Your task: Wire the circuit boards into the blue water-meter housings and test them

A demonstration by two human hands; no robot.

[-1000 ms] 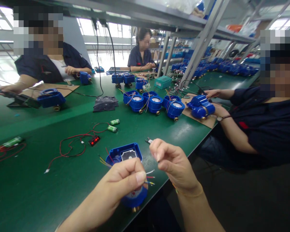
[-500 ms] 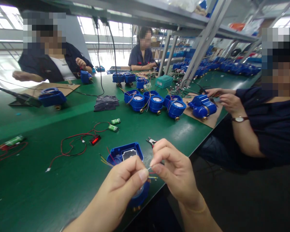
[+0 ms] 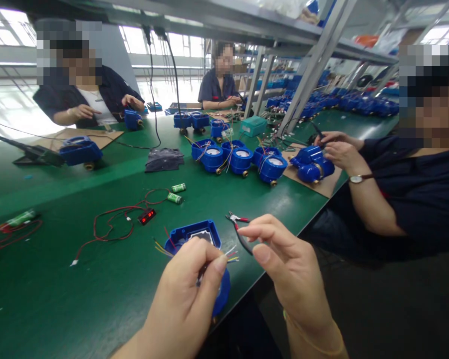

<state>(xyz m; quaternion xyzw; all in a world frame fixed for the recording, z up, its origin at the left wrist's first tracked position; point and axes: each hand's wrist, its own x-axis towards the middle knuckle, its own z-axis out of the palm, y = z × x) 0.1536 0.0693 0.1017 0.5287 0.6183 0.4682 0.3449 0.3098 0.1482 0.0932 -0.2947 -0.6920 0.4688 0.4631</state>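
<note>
Pinched between the thumb and finger of my left hand are thin coloured wires, their ends fanning out to the right, one white and others yellow and red. Behind and below that hand sits a blue water meter with an open-topped box; much of it is hidden by my hand. More loose wires stick out at the box's left side. My right hand is apart from the wires, thumb and fingers spread with nothing between them. Just beyond its fingertips lie wire cutters with red and black handles.
A small red-lit display with red and black leads lies left, near green batteries. A dark cloth and several blue meters stand farther back. A co-worker's hands work at the right; shelf posts rise behind.
My right hand has let go of the wire tip and drawn back to the right, its fingers opening. The wire ends now fan out, and the cutters show more fully.
</note>
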